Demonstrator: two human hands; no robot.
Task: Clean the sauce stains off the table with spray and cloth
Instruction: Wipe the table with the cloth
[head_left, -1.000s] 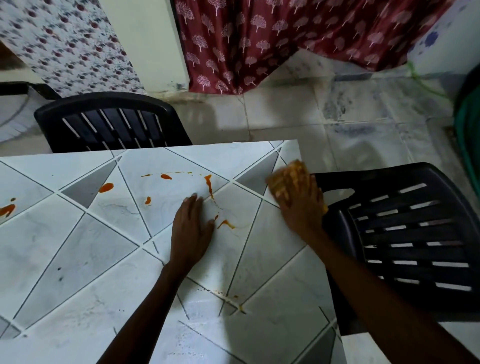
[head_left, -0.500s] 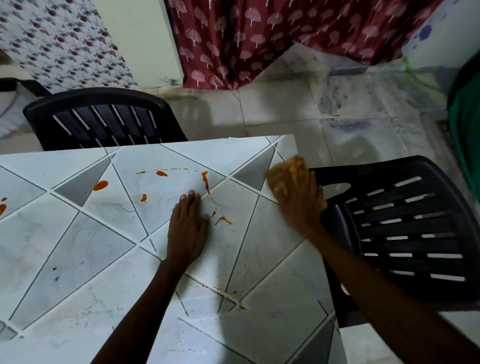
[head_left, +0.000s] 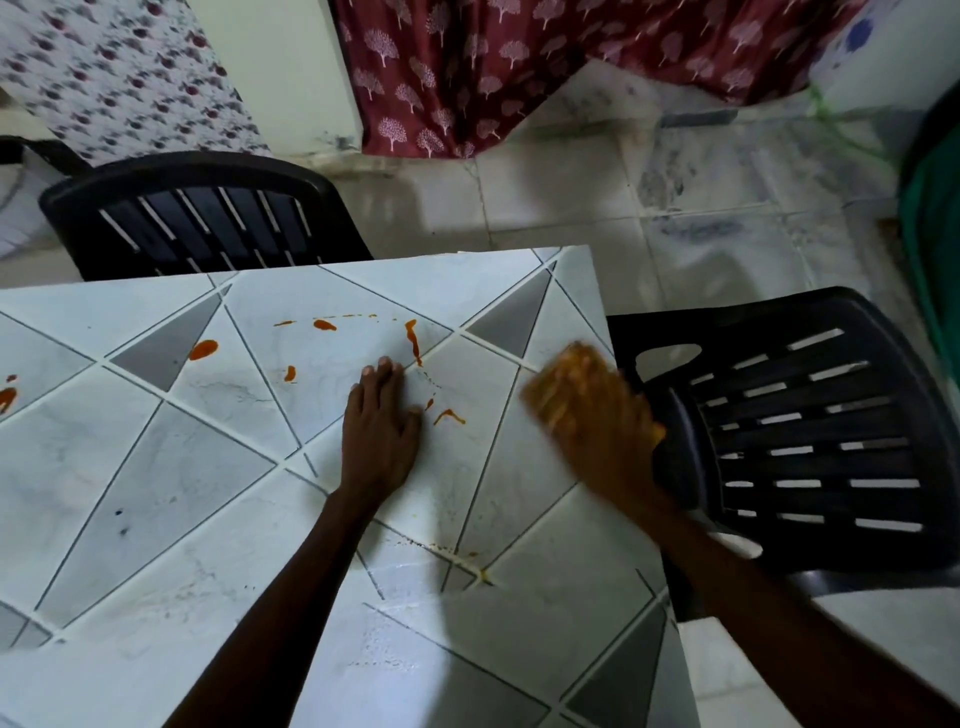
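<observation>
Orange sauce stains (head_left: 414, 339) dot the tiled table (head_left: 156, 493): a streak and small marks near the middle, a blob (head_left: 202, 349) further left, more at the left edge (head_left: 7, 397). My left hand (head_left: 381, 431) rests flat on the table, fingers straight, just left of a small stain (head_left: 448, 415). My right hand (head_left: 602, 426) presses an orange-yellow cloth (head_left: 569, 364) onto the table near its right edge; the hand is blurred. A faint yellowish smear (head_left: 457, 553) lies nearer to me. No spray bottle is in view.
A black plastic chair (head_left: 810, 431) stands against the table's right edge, another (head_left: 208, 218) at the far side. Beyond lie floor tiles, a dark red patterned curtain (head_left: 467, 67) and something green (head_left: 935, 234) at the far right.
My right hand with the cloth has slid a little nearer to me and leftward along the table's right edge, blurred with motion. My left hand stays flat in the same spot.
</observation>
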